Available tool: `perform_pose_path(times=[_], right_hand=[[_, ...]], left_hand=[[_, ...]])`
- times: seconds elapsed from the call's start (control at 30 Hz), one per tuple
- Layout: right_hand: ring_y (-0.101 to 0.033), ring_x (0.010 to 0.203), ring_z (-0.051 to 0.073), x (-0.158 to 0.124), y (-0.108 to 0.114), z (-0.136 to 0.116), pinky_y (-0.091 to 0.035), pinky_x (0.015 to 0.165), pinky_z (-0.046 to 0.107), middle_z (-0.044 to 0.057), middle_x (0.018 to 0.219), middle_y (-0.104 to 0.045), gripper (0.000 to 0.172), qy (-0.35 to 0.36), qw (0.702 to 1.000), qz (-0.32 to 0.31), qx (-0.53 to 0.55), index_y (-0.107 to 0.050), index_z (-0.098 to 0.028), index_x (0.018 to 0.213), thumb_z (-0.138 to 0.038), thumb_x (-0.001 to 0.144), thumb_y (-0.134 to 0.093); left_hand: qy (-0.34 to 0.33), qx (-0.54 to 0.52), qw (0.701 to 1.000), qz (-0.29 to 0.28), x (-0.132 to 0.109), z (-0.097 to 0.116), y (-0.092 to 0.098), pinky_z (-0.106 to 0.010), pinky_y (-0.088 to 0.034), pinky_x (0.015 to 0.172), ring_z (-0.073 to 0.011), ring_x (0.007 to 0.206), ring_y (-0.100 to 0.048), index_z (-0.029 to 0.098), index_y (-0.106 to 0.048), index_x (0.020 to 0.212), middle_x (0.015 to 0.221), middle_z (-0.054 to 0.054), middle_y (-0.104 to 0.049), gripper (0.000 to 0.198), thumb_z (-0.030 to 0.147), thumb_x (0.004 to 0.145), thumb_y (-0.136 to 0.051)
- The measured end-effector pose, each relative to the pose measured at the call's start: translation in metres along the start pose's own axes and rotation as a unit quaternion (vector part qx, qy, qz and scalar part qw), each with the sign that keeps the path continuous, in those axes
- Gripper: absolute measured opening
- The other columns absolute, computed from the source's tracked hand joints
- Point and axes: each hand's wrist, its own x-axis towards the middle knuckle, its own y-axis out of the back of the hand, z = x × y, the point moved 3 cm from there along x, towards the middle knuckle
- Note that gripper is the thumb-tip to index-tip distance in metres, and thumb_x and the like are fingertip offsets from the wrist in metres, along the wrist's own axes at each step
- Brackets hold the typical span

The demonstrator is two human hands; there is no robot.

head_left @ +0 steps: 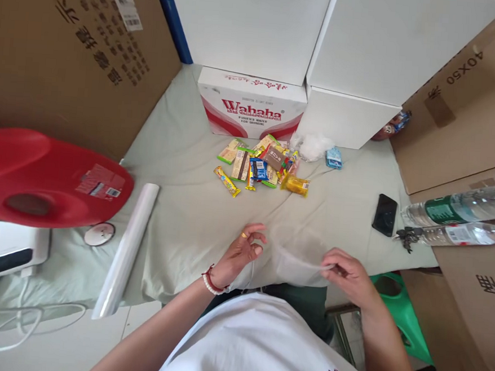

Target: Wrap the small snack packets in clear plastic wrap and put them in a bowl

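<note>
A thin clear plastic bag (299, 262) hangs low over the near part of the cloth. My right hand (349, 274) pinches its edge on the right. Left of the bag, my left hand (245, 253) has its fingers apart and loosely bent, with nothing visible in them. Beyond both hands lies a heap of small wrapped snacks (241, 165), among them a blue packet (258, 169) and a brown packet (274, 157). A yellow snack bar (226, 181) lies at the heap's left, and a yellow-orange packet (295, 185) at its right.
Behind the snacks stand a Wahaha water carton (253, 109), crumpled clear plastic (313, 148) and a small blue packet (334, 157). A red jug (53, 177) and plastic roll (126, 250) are left. A phone (384, 215) and water bottles (460, 233) lie right.
</note>
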Motion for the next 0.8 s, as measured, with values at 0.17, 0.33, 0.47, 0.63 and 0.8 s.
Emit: perform_pose_path(times=[0.17,0.33,0.47,0.63,0.8], right_hand=[[-0.063,0.086,0.022,0.014,0.107,0.039,-0.053,0.081,0.036,0.008,0.098,-0.068,0.028,-0.042,0.903,0.361,-0.228,-0.072,-0.021,0.095,-0.049,0.092,-0.067],[-0.061,0.084,0.024,0.074,0.151,0.101,-0.053,0.091,0.044,0.014,0.098,-0.067,0.036,-0.092,0.847,0.387,-0.353,-0.072,-0.014,0.099,-0.043,0.09,-0.053],[-0.066,0.091,0.025,0.111,0.169,0.099,-0.054,0.094,0.044,0.02,0.124,-0.064,0.051,-0.142,0.878,0.239,-0.391,-0.07,-0.012,0.126,-0.029,0.079,-0.062],[-0.065,0.118,0.03,0.188,0.193,0.021,-0.049,0.104,0.044,0.02,0.154,-0.048,0.072,-0.076,0.837,0.276,-0.466,-0.04,-0.02,0.161,-0.026,0.091,-0.055],[-0.065,0.114,0.037,0.328,0.176,0.046,-0.051,0.099,0.046,0.028,0.113,-0.07,0.046,-0.308,0.837,0.141,-0.429,-0.07,-0.003,0.124,-0.027,0.085,-0.071]], left_hand=[[-0.041,0.167,0.984,0.055,0.013,-0.004,0.007,-0.039,-0.058,0.089,-0.024,0.115,-0.062,0.028,-0.061,0.13,0.135,-0.013,-0.054,0.035,0.047,0.101,-0.055],[-0.076,0.424,0.878,0.21,-0.023,-0.02,0.065,-0.048,-0.054,0.1,-0.0283,0.118,-0.062,0.022,-0.063,0.116,0.125,-0.014,-0.062,0.026,0.04,0.102,-0.051],[-0.062,0.558,0.792,0.242,-0.069,-0.03,0.109,-0.05,-0.051,0.105,-0.0323,0.121,-0.061,0.021,-0.061,0.122,0.13,-0.016,-0.061,0.028,0.038,0.1,-0.053],[-0.123,0.646,0.707,0.259,-0.091,-0.03,0.122,-0.044,-0.054,0.096,-0.0297,0.108,-0.066,0.018,-0.063,0.112,0.119,-0.015,-0.068,0.016,0.025,0.099,-0.056],[-0.187,0.678,0.681,0.205,-0.081,-0.025,0.113,-0.043,-0.054,0.093,-0.0286,0.101,-0.067,0.017,-0.063,0.108,0.108,-0.013,-0.07,0.012,0.016,0.096,-0.059]])
